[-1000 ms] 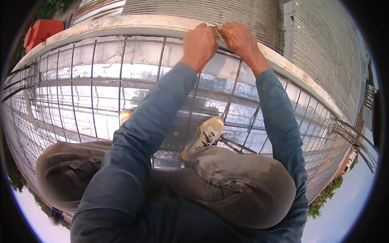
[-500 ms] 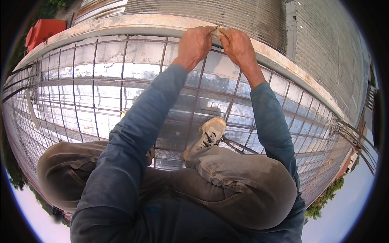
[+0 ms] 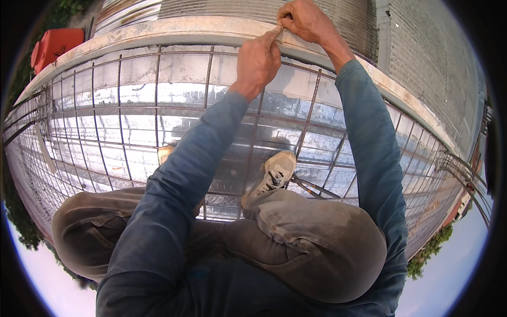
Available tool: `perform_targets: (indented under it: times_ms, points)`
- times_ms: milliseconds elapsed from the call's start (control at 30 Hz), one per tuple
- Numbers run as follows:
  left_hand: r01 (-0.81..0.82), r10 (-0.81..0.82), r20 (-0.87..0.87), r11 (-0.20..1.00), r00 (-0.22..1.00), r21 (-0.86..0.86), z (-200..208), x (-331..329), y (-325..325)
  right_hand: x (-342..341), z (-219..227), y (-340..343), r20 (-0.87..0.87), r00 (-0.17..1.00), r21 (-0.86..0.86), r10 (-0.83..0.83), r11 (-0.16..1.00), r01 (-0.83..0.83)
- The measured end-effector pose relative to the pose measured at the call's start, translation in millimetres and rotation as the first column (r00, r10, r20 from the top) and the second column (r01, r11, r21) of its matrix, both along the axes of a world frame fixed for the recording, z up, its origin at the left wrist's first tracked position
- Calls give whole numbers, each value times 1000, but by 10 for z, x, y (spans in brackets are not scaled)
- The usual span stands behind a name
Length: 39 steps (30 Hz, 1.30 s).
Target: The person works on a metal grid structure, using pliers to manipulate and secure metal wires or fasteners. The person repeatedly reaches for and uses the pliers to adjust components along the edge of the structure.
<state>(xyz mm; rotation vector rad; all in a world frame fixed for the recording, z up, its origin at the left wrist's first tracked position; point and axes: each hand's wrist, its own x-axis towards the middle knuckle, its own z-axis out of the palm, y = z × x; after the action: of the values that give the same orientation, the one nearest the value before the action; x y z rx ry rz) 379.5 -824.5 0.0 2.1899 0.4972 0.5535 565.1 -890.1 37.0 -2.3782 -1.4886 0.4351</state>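
My left hand (image 3: pixel 258 62) rests at the far concrete edge (image 3: pixel 200 27), its forefinger and thumb meeting at the rim and the other fingers curled. My right hand (image 3: pixel 307 21) is just past the edge, up and to the right, with bent fingers pressed together close to the left fingertip. Whatever lies between the fingers of either hand is too small or hidden to name. Below the hands runs a grid of thin steel bars (image 3: pixel 156 105) over shiny metal sheeting (image 3: pixel 232 142).
My shoe (image 3: pixel 279 168) stands among the bars, with a dark long-handled tool (image 3: pixel 311 187) beside it. A red container (image 3: pixel 57 48) sits beyond the edge at far left. Corrugated roofing (image 3: pixel 422 68) spreads past the edge. Bent bar ends (image 3: pixel 470 185) stick out at right.
My right hand has moved up and outward past the edge, its wrist turning. The left hand has shifted slightly down, with its forefinger now straighter. The small tan piece between them no longer shows.
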Motion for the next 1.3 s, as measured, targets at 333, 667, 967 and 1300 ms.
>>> perform_targets:
  times_ms: [333,667,967,1300]
  points:
    - [-19,28,-78,994,997,110,17,-10,3,-52,43,-135,-104,990,21,-94,995,97]
    - [-25,25,-27,999,999,-22,38,-6,60,-914,-174,-394,-41,903,362,-427,836,412]
    - [-241,318,8,737,948,-631,21,-77,-260,-997,-59,-245,249,928,117,-278,959,256]
    - [-305,401,-41,621,915,-722,-32,5,-434,-218,35,297,488,774,-152,404,912,-380]
